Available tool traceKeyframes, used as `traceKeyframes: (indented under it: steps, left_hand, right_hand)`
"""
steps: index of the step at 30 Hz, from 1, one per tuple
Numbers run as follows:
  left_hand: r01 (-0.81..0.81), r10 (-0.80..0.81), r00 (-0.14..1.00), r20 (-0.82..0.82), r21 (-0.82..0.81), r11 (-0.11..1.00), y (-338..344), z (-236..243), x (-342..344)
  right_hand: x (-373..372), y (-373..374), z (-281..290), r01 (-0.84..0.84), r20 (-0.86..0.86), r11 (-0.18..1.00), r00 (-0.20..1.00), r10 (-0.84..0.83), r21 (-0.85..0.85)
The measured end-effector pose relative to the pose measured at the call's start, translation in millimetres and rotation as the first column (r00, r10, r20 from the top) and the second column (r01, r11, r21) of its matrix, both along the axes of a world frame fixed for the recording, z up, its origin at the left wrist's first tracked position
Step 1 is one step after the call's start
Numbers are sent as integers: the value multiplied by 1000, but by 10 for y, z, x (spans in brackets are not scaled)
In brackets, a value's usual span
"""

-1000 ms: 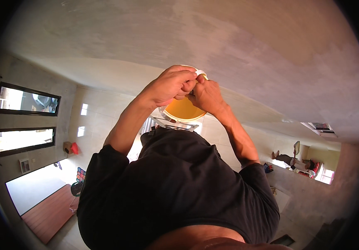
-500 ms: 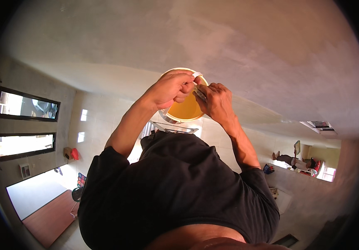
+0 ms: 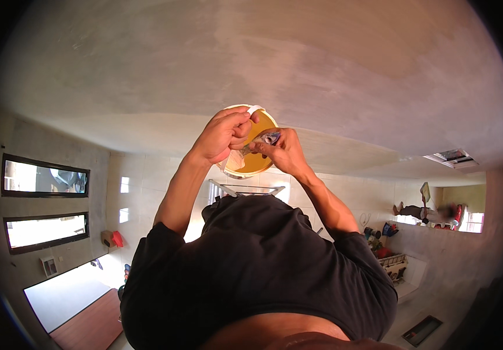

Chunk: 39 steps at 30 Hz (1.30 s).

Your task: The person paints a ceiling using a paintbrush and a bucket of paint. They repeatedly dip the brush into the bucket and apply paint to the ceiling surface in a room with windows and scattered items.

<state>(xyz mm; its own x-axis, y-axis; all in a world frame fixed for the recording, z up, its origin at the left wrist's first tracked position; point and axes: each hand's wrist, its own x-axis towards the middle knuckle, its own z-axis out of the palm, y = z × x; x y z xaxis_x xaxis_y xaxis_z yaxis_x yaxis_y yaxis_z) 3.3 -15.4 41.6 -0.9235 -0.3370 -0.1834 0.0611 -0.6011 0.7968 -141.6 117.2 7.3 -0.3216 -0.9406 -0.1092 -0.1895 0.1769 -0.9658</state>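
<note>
My left hand [image 3: 222, 134] grips the white handle [image 3: 255, 109] at the top of a bucket [image 3: 267, 121] with a yellow-orange inside. My right hand [image 3: 287, 151] is closed on what looks like a brush [image 3: 270, 138], its pale head lowered into the bucket, partly behind my left hand. The bucket is tilted toward me, above my dark-shirted body; how much it holds I cannot make out.
A metal ladder [image 3: 245, 190] stands beneath the bucket. A plastered surface [image 3: 321, 58] spans the upper view. Two windows [image 3: 44, 232] and a doorway [image 3: 65, 291] are on the left. Another person [image 3: 414, 211] holds a board at far right, near assorted items [image 3: 385, 245].
The bucket and both hands have shifted lower and slightly left in view. My right hand has moved from beside my left near the rim down into the bucket's opening, bringing the brush into sight.
</note>
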Motion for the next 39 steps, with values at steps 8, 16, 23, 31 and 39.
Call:
traceKeyframes:
  steps: [8,16,23,31,39]
  left_hand:
    - [-43,43,998,44,7,999,20,-51,51]
    - [-33,18,990,139,106,994,17,-113,67]
    - [-36,20,993,120,128,991,22,-209,88]
    - [-7,7,1000,21,16,1000,-7,-171,48]
    - [-88,88,996,-22,17,996,17,-306,32]
  right_hand:
    - [-65,78,-62,-10,-592,913,764,-256,-408]
    - [-164,50,-289,-100,-755,861,538,-375,-499]
    - [-45,31,-375,19,-698,816,507,-506,-577]
    - [45,68,-151,191,-212,979,956,-203,-77]
    - [31,46,-281,107,154,987,984,-88,-123]
